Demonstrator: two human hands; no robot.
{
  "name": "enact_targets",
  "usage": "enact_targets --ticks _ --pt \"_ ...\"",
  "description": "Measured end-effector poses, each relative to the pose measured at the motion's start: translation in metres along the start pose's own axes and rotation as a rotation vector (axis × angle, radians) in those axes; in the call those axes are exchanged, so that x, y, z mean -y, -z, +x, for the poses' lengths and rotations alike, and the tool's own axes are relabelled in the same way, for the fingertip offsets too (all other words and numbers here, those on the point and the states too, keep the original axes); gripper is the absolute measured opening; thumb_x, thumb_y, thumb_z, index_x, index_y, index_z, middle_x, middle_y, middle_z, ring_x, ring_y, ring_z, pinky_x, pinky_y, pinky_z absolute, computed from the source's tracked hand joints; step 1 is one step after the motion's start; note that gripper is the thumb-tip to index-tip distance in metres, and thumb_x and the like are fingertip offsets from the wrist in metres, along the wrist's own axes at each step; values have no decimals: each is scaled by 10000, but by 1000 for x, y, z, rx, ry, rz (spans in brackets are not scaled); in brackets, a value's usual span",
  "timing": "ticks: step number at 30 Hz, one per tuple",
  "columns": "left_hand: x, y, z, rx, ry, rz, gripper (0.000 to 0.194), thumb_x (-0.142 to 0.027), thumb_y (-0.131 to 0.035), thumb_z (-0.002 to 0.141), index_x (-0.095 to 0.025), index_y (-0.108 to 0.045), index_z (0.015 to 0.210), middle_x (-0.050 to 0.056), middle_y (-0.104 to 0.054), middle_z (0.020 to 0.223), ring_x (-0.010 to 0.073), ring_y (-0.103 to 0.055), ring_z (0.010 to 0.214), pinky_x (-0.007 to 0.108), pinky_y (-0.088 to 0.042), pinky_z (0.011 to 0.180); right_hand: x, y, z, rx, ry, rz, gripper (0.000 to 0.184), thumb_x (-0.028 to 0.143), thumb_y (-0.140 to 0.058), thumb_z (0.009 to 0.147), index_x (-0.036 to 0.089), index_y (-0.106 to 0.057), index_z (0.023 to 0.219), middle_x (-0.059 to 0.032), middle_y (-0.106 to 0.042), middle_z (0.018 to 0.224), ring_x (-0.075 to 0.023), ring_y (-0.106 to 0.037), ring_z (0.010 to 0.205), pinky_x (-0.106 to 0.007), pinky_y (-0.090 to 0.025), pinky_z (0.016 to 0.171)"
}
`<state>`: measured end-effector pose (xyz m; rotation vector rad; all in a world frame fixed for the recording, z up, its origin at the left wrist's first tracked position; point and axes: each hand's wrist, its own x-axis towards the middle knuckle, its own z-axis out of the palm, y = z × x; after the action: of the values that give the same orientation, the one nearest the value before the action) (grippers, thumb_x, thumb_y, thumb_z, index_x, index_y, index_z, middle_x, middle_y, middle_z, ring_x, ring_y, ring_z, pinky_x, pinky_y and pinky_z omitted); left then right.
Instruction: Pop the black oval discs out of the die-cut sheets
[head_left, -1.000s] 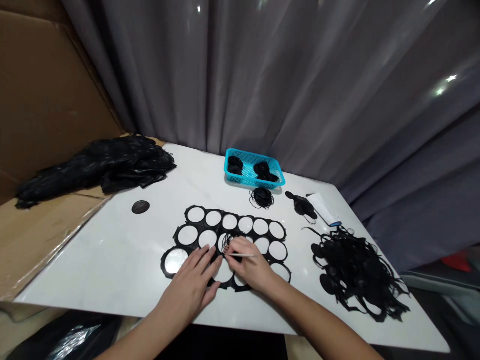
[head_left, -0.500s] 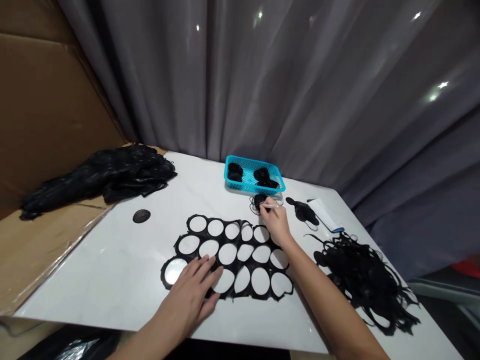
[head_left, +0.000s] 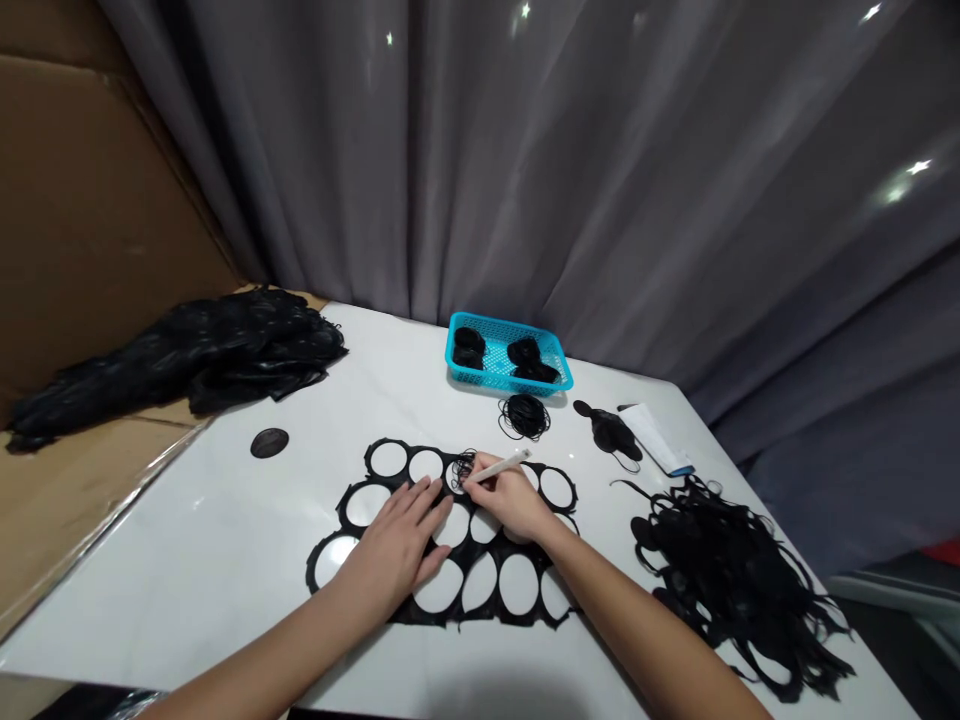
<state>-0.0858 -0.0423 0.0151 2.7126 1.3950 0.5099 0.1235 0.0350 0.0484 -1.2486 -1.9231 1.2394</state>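
Black-on-white work here: pinning a holey black sheet (head_left: 469, 553) flat on the glossy white worktop (head_left: 225, 560) with a spread left hand (head_left: 397, 535), while pinching a pen-like white tool (head_left: 499, 467) in the right hand (head_left: 514, 500) over the top row of holes. Working right by a few thin black strands (head_left: 466, 463) bunched there, but not being able to tell gripped from merely touched. Judging by that, probably picking loose bits out of the holes. For the next move, likely needing firm pressure from the left hand, plus a clean lift of the strands without dragging the sheet along. Also seeing a turquoise basket (head_left: 487, 380) with dark clumps (head_left: 469, 345) inside, a bundle of thin black loops (head_left: 526, 415) just in front, a tangled pile of black scraps (head_left: 720, 560) off to the right and a lone dark disc (head_left: 269, 443) to the left. Facing a grey curtain (head_left: 480, 180), with tall cardboard (head_left: 97, 180) at the left and a shiny black heap (head_left: 225, 340) lying near it.
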Motion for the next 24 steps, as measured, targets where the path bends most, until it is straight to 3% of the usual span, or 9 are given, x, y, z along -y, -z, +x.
enact_targets --ticks 20,24 --pt "0 -6 -2 -16 26 -15 462 -310 -546 956 -187 -534 1401 146 -528 1480 316 -474 1383 501 -384 1132 -2 -11 -5 -52 49 -129 191 207 -574 847 223 -461 693 26 -540 704 -168 -520 715 -287 -389 712" --pt "0 -7 -1 -2 16 26 472 -297 -548 946 -185 -534 1404 143 -540 1470 318 -488 1371 504 -401 1117 -3 -15 -10 -80 152 -196 212 161 -554 863 226 -437 699 11 -544 728 -183 -525 751 -294 -395 719"
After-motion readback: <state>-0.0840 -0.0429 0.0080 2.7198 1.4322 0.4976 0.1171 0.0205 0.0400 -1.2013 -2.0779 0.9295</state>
